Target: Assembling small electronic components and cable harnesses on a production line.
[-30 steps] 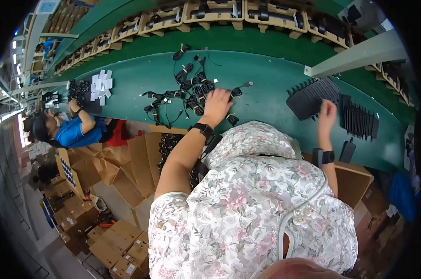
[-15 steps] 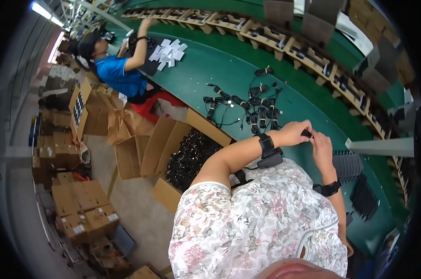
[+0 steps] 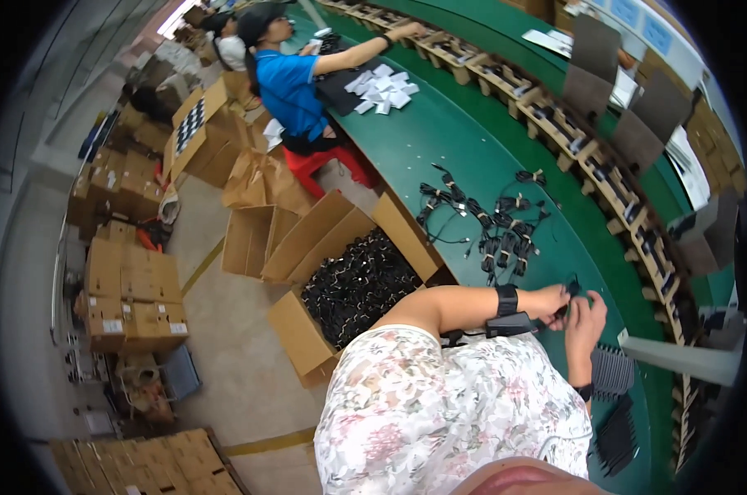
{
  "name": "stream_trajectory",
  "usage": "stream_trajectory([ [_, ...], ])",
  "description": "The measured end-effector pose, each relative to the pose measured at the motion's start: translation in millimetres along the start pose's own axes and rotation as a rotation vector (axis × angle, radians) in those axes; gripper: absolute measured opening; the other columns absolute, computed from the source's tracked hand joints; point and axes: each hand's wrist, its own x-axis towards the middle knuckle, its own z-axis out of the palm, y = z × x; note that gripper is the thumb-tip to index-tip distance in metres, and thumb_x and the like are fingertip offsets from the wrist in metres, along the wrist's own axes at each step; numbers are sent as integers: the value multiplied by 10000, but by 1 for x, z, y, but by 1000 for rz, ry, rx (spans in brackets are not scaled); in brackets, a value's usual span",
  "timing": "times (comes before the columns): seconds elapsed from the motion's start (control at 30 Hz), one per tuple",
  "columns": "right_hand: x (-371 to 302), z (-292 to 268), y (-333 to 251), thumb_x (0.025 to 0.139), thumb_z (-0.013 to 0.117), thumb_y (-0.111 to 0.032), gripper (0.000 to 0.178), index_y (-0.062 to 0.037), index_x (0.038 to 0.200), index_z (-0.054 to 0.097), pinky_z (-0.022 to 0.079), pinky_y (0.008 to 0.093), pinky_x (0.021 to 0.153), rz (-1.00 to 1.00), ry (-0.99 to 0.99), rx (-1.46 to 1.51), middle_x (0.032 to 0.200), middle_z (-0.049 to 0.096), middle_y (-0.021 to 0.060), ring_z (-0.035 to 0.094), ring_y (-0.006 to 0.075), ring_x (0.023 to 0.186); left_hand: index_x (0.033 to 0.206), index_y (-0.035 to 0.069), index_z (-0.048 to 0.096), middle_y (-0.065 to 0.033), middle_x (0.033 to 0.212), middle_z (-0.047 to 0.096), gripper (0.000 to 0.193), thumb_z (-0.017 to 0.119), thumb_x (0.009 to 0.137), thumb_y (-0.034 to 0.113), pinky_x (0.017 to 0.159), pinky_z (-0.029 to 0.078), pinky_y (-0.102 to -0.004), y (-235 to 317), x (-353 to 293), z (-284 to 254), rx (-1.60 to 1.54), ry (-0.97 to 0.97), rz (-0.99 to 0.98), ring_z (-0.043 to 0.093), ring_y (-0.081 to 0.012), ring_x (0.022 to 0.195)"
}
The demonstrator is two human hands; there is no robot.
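My left hand (image 3: pixel 548 304) and my right hand (image 3: pixel 586 320) meet over the near part of the green table (image 3: pixel 439 132), fingers bent in. Between their fingertips is a small dark thing (image 3: pixel 572 286) that looks like a black cable; its details are blurred and partly hidden. Several black cable bundles (image 3: pixel 505 247), tied in coils, lie on the table beyond my left hand. Close to my right forearm sits a row of dark grey flat pieces (image 3: pixel 611 371), with a second black row (image 3: pixel 615 437) nearer to me.
An open carton (image 3: pixel 287 326) full of black cables stands at the table's left edge. Further off, a co-worker in a blue shirt (image 3: pixel 287 91) reaches toward wooden trays (image 3: pixel 547 115) on the conveyor, beside white pieces (image 3: pixel 383 89). A pale post (image 3: pixel 679 356) rises at right.
The view has turned, so the scene sits further right and lower. My hands remain together around the dark thing, with more of it showing above the fingers. The co-worker's arm now stretches further out.
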Motion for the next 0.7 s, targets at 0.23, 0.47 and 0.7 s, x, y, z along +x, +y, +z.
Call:
stream_trajectory([
  [0.23, -27, -39, -6, 858, 512, -181, 491, -26, 1303, 374, 361, 415, 881, -28, -510, 328, 1118, 518, 204, 495, 344, 1017, 815, -45, 584, -98, 695, 582, 243, 519, 884, 179, 468, 449, -304, 3, 2, -1, 266, -523, -234, 509, -156, 520],
  [0.47, -79, -11, 19, 910, 445, -135, 418, -48, 1306, 344, 447, 386, 757, 251, -381, 512, 1064, 540, 244, 559, 370, 920, 818, -78, 631, -100, 704, 643, 165, 648, 788, 83, 492, 494, -275, -8, 12, 17, 393, -397, -100, 607, -162, 575],
  [0.7, -68, -36, 22, 855, 527, -132, 285, -71, 1133, 533, 454, 394, 659, 185, -276, 341, 885, 585, 160, 572, 358, 780, 842, -39, 580, -95, 752, 637, 134, 614, 794, 82, 540, 513, -234, -20, 21, 4, 427, -359, 22, 618, -131, 615],
])
